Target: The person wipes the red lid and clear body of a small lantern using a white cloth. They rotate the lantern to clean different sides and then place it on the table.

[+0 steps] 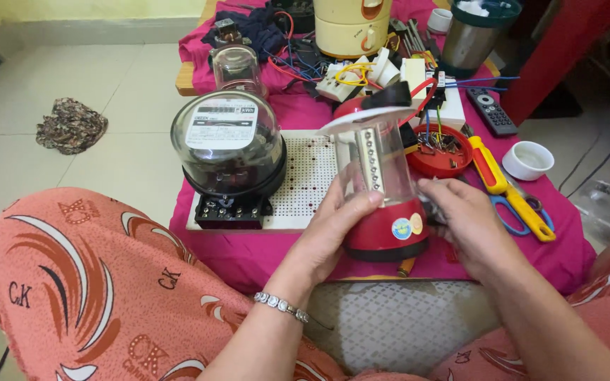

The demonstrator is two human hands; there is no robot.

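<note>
Both hands grip an opened red lantern at frame centre.
Left hand (337, 226) clasps the lantern (383, 190); right hand (460, 219) pinches its side; cap tilted, reassembly seemingly unfinished.

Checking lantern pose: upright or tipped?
Upright. The lantern stands on its red base, clear cover above, left hand and right hand gripping its sides.

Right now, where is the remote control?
In the head view, the black remote control lies at upper right on the pink cloth, above the white bowl.
</note>
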